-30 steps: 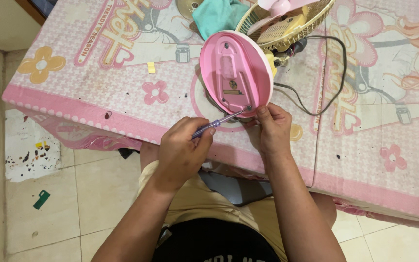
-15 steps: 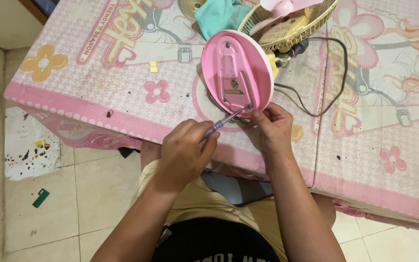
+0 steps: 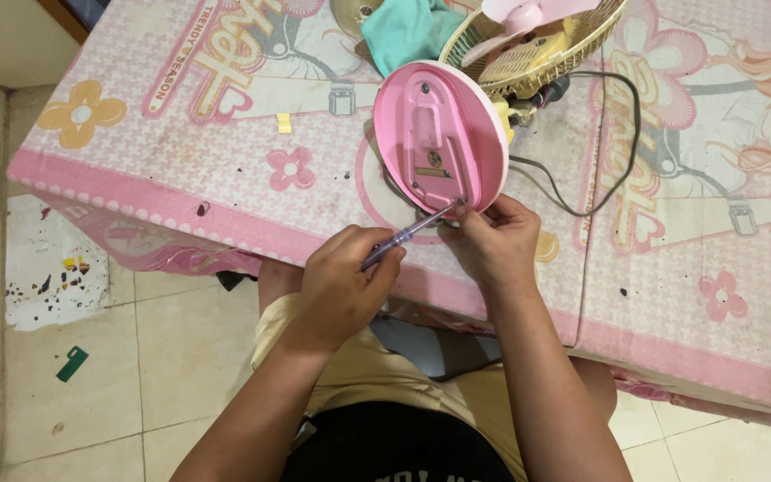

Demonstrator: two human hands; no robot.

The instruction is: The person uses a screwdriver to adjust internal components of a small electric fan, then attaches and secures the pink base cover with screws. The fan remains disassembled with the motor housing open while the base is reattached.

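Observation:
A small pink fan lies tipped on the table, its oval pink base turned up toward me and its cream grille behind. My left hand grips a purple-handled screwdriver, whose tip meets the lower edge of the base underside. My right hand holds the bottom rim of the base, fingers pinched close to the screwdriver tip. The pink blades show above the grille.
The table wears a pink patterned cloth. A black power cord loops to the right of the fan. A teal rag lies behind the base. Tiled floor with a small green scrap lies to the left.
The view has shifted slightly; both hands stay at the base's lower edge, with the screwdriver still at the same spot.

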